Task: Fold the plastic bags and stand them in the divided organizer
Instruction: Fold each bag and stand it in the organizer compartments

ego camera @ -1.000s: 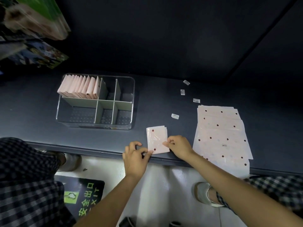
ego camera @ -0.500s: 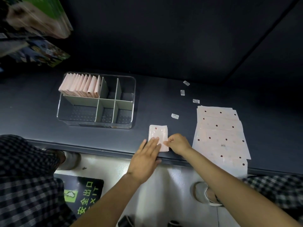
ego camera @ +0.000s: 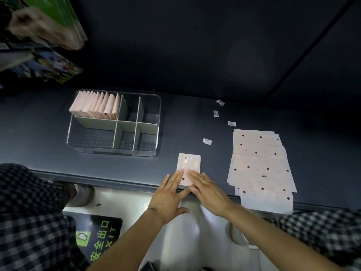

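1. Dark grey counter runs across the head view, with a dark wall behind it and a pale floor below its near edge.
2. Near that edge lies a folded bag, pink with dark dots. The left hand and right hand both press flat on its near half, fingers straight and together, gripping nothing.
3. Far left stands the clear divided organizer; folded bags stand in its far-left compartment, and the other compartments look bare.
4. A stack of unfolded bags lies to the right, with small labels scattered beyond.
5. Risk, as I judge it: slick plastic may spring open once the palms lift, or the bag may slide off the edge.
6. Hidden: the bag's near edge under the fingers; items at the upper left are blurred.
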### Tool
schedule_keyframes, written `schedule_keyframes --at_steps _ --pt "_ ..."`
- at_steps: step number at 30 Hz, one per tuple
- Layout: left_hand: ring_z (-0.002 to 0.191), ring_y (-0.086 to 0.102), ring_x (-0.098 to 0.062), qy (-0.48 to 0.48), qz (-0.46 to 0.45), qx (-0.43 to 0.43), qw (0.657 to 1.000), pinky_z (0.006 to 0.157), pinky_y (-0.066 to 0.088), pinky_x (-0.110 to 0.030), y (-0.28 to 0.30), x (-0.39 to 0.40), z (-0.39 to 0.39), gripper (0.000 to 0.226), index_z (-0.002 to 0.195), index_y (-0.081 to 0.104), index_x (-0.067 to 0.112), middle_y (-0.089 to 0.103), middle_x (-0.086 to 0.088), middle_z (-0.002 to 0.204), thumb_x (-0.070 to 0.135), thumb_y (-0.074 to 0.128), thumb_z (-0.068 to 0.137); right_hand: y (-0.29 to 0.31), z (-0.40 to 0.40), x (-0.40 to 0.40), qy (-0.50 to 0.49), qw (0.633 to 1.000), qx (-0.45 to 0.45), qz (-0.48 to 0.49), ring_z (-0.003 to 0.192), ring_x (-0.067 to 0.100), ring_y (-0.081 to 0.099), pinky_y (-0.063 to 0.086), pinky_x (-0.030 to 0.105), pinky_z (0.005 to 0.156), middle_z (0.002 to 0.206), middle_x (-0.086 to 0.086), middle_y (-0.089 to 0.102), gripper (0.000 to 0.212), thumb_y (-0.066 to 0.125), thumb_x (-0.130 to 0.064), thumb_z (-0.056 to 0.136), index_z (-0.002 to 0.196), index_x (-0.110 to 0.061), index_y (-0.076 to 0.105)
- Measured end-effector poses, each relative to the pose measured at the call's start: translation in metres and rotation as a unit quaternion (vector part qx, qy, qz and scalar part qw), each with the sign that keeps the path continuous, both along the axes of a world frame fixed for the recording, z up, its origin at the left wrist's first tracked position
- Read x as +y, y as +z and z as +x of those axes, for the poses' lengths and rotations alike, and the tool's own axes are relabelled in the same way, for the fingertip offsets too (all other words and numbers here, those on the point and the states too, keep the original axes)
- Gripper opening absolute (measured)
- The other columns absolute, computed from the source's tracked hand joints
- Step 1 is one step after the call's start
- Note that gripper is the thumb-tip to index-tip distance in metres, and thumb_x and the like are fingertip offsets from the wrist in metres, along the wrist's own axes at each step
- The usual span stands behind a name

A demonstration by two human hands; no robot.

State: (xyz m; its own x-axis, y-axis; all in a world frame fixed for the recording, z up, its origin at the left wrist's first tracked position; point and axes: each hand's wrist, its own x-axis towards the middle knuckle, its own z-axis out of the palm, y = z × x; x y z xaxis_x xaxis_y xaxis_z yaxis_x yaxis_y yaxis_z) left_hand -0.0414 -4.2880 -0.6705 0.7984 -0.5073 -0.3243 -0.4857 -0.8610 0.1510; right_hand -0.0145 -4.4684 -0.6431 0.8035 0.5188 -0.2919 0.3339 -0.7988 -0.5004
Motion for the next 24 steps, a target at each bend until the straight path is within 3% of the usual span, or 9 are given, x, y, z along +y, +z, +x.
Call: schedule_keyframes --at_steps 3,5,7,10,13,17,20,22,24 --pt "0.123 -0.048 -0.021 -0.006 0.004 -0.005 1.0 0.113 -0.017 -0.038 0.002 0.0 -0.001 0.078 0.139 -0.024 0.045 -0.038 -0.01 0.145 0.067 0.031 0.089 0.001 0.022 0.0 -0.083 0.992 -0.072 -0.067 0.143 0.012 0.02 0.003 0.025 0.117 0.156 -0.001 0.021 0.049 0.029 -0.027 0.102 0.149 -0.014 0.021" --pt "0.122 -0.048 -0.02 -0.007 0.006 -0.005 1.0 0.113 -0.017 -0.039 0.003 0.0 -0.002 0.078 0.136 -0.028 0.046 -0.038 -0.01 0.145 0.068 0.031 0.089 0.006 0.036 0.008 -0.113 0.989 -0.094 -0.033 0.138 0.016 0.03 0.015 0.026 0.115 0.15 0.0 0.035 0.044 0.032 -0.024 0.101 0.144 -0.014 0.034" --pt "0.126 -0.044 -0.02 -0.006 0.003 -0.003 1.0 0.114 -0.016 -0.039 0.004 0.002 -0.003 0.077 0.139 -0.024 0.046 -0.035 -0.011 0.148 0.067 0.031 0.09 0.009 0.045 0.021 -0.059 0.997 -0.043 0.025 0.135 0.016 0.033 0.022 0.023 0.111 0.145 -0.001 0.042 0.04 0.034 -0.017 0.101 0.14 -0.017 0.041" --pt "0.139 -0.03 -0.02 -0.006 -0.012 -0.001 1.0 0.114 -0.015 -0.038 0.003 0.003 -0.002 0.073 0.144 -0.014 0.046 -0.027 -0.01 0.154 0.063 0.033 0.092 0.01 0.055 0.034 -0.048 0.996 0.041 0.059 0.131 0.017 0.036 0.022 0.02 0.108 0.142 0.001 0.046 0.039 0.037 -0.008 0.099 0.136 -0.017 0.049" --pt "0.145 -0.016 -0.017 0.01 -0.049 -0.009 0.999 0.115 -0.015 -0.034 0.002 0.006 -0.002 0.065 0.146 0.002 0.047 -0.019 -0.005 0.157 0.057 0.037 0.093 0.008 0.062 0.039 -0.095 0.994 0.025 0.048 0.126 0.018 0.038 0.027 0.026 0.106 0.137 -0.003 0.049 0.037 0.047 -0.014 0.096 0.132 -0.021 0.053" --pt "0.142 0.015 -0.015 0.091 -0.173 -0.021 0.98 0.116 -0.001 -0.027 0.006 0.004 -0.007 0.037 0.126 0.052 0.042 0.023 0.003 0.153 0.054 0.046 0.091 0.001 0.063 0.037 -0.143 0.989 -0.007 -0.044 0.123 0.02 0.037 0.03 0.033 0.102 0.131 -0.002 0.043 0.048 0.059 -0.025 0.089 0.135 -0.027 0.045" --pt "0.115 0.042 -0.017 0.286 -0.259 -0.057 0.921 0.095 0.027 -0.025 0.007 -0.001 -0.012 0.017 0.091 0.066 0.028 0.048 0.007 0.122 0.044 0.063 0.084 -0.001 0.065 0.035 -0.197 0.978 0.06 -0.036 0.116 0.024 0.047 0.04 0.033 0.094 0.118 0.006 0.053 0.047 0.067 -0.026 0.084 0.126 -0.018 0.047" --pt "0.099 0.047 -0.02 0.427 -0.269 -0.072 0.86 0.084 0.036 -0.029 0.008 -0.003 -0.013 0.021 0.089 0.059 0.02 0.049 0.004 0.106 0.032 0.073 0.079 -0.001 0.063 0.033 -0.228 0.969 0.09 -0.032 0.107 0.026 0.054 0.043 0.032 0.086 0.105 0.007 0.058 0.039 0.069 -0.025 0.082 0.114 -0.013 0.051" --pt "0.097 0.048 -0.023 0.54 -0.295 -0.056 0.786 0.082 0.041 -0.034 0.011 -0.007 -0.013 0.031 0.095 0.053 0.016 0.047 -0.001 0.102 0.023 0.076 0.076 -0.001 0.054 0.03 -0.246 0.962 0.106 -0.042 0.104 0.026 0.056 0.042 0.031 0.082 0.104 0.007 0.06 0.035 0.069 -0.028 0.082 0.108 -0.011 0.053"
